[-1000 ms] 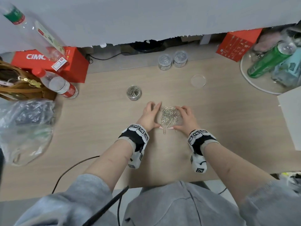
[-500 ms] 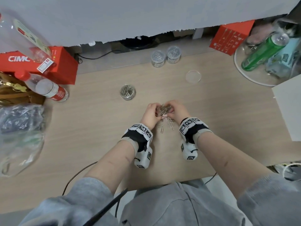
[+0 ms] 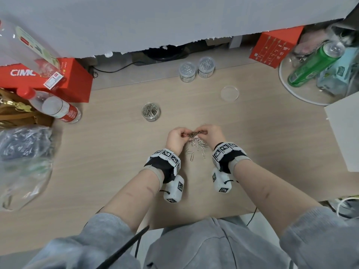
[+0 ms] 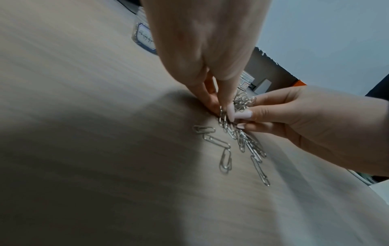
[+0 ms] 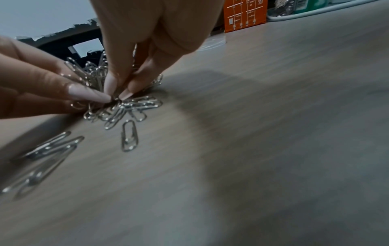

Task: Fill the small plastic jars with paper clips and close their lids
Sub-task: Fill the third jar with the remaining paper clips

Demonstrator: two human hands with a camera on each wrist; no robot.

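Head view had both hands meeting over the middle of the table (image 3: 272, 152), left hand (image 3: 175, 138) and right hand (image 3: 211, 133) pinching one bunch of paper clips (image 3: 194, 134) between their fingertips, probably scooping from both sides so more came up in one go. Loose clips (image 3: 199, 147) lay scattered on the wood right under and just behind the grab, and from the left wrist view the clips (image 4: 235, 146) looked like stragglers that slipped out. An open jar (image 3: 150, 112) sat up and to the left of the hands, already pretty full of clips, so that was likely where this bunch was headed. Its clear lid (image 3: 229, 93) lay flat off to the right, well apart from it. Two more jars (image 3: 196, 69) stood side by side at the back edge, lids on, clips inside.
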